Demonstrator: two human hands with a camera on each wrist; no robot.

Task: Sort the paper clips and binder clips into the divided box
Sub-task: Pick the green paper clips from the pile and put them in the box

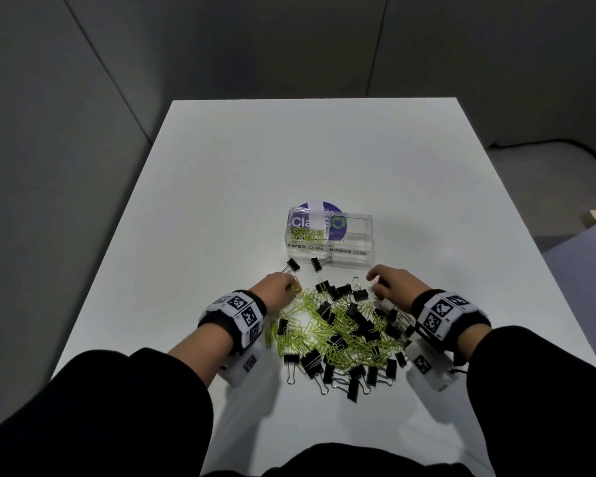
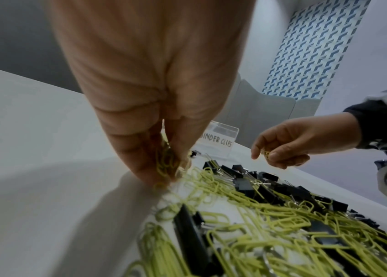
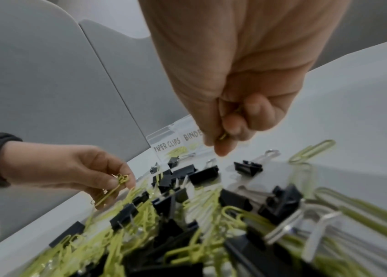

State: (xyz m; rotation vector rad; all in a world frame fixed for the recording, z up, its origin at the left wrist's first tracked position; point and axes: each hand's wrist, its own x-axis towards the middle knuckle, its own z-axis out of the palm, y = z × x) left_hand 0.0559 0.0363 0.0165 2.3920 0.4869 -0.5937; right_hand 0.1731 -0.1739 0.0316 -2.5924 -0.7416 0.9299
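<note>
Where the white table (image 1: 221, 166) comes nearest the person's black sleeves (image 1: 124, 407), a mixed heap lies between the two wrists: yellow-green paper clips (image 1: 327, 333) tangled with black binder clips (image 1: 312, 361), the binder clips thickest along the near and right edges with their wire handles pointing outward. Left hand (image 1: 276, 287): at the far left edge of the heap, fingertips (image 2: 149, 174) down at the tabletop, thumb and fingers pressed together on a small bunch of paper clips (image 3: 114, 186). Right hand (image 1: 391, 282): at the far right edge of the heap, raised off the table, fingers curled inward, thumb and forefinger pinching a single yellow clip (image 2: 265, 154); whether more lie in the palm cannot be told. Wristbands (image 1: 236, 316): one per wrist, white with black square markers. Two stray binder clips (image 1: 305, 265): just beyond the heap, close before the box's front wall. Divided box (image 1: 355, 256): clear plastic, beyond both hands, two compartments hand-lettered PAPER CLIPS (left) and BINDER CLIPS (right); the left one holds a small cluster of yellow-green clips (image 1: 305, 234), while no clips show in the right one. Purple round sticker (image 1: 319, 208): seen through and behind the box.
</note>
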